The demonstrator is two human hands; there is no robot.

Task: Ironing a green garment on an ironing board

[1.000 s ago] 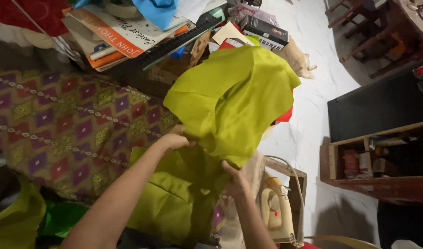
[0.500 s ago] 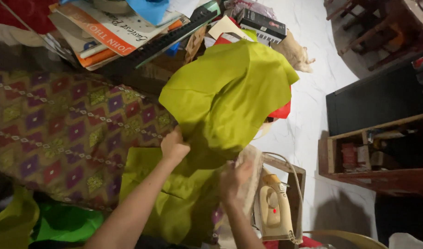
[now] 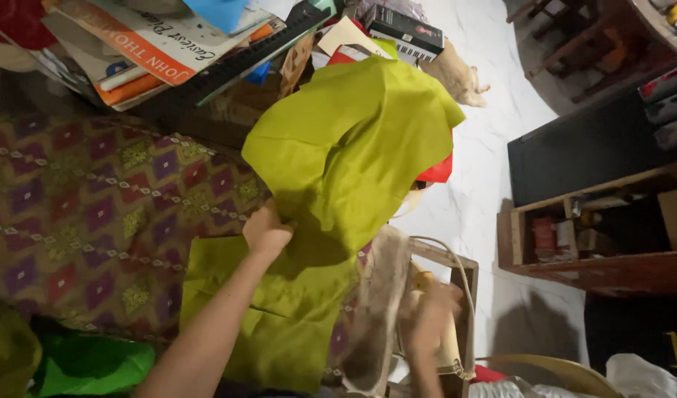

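Head view shows the left hand (image 3: 267,232) pinching the lime-green cloth (image 3: 346,147), which billows up and away from it, while the blurred right hand (image 3: 427,317), grip unclear, sits below-right of the cloth.

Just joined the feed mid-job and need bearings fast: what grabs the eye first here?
The big yellow-green cloth dominates the centre, lifted in a billow by the left hand gripping its fold. It hangs over a purple and gold patterned spread on the left. At lower right the blurred right hand reaches at a pale clothes iron, and a messy stack of books fills the top left.
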